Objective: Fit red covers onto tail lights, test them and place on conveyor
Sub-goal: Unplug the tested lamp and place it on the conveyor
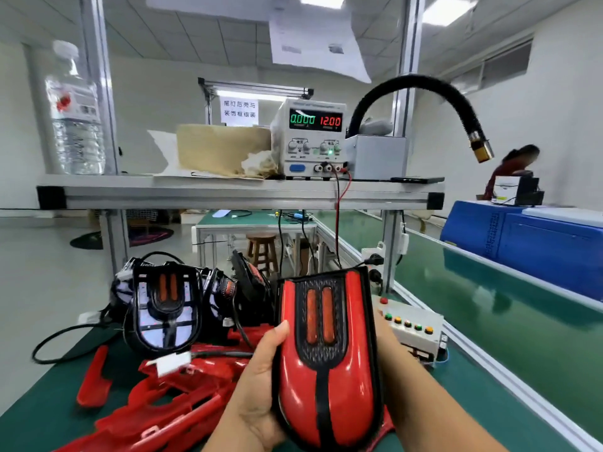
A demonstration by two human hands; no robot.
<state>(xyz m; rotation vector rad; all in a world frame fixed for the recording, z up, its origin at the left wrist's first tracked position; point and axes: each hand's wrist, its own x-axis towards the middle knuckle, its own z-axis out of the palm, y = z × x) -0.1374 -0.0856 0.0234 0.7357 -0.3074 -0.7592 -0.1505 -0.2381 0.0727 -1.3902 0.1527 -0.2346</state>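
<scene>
Station: green-matted workbench (39,415) under an aluminium-profile shelf (228,192). White walls, panelled ceiling with lit light panels, pale floor.

Task item: black-rimmed tail light with glossy red cover fitted (326,370). It is held upright in the air above the near bench edge, rounded end down. Two orange strips in its black centre panel face the camera. The left hand (261,380) grasps its left edge, thumb lying on the red face. The right hand (383,337) sits at the right edge, almost wholly hidden behind the light; its grip cannot be told.

Bench, left of the held unit: a cluster of uncovered black tail lights (163,308) with pale reflectors, standing tilted, black cables trailing. In front of them is a heap of loose red plastic covers (182,396), with a white connector plug (173,362) lying on top. Right of the held unit: a grey control box (414,327) with a row of green and orange buttons.

Shelf, left to right:
- clear plastic water bottle (76,115)
- brown cardboard box (225,148)
- white bench power supply (310,138) reading 0.000 and 12.00, red and black leads hanging from its front
- black flexible hose with brass nozzle (424,83), arching rightward

Right side: green conveyor belt (489,288) runs away from the camera beside the bench, with a blue machine housing (538,243) on its far side. A person in a red top (515,164) bends over in the far corner. A wooden stool (262,252) stands beyond the bench.
</scene>
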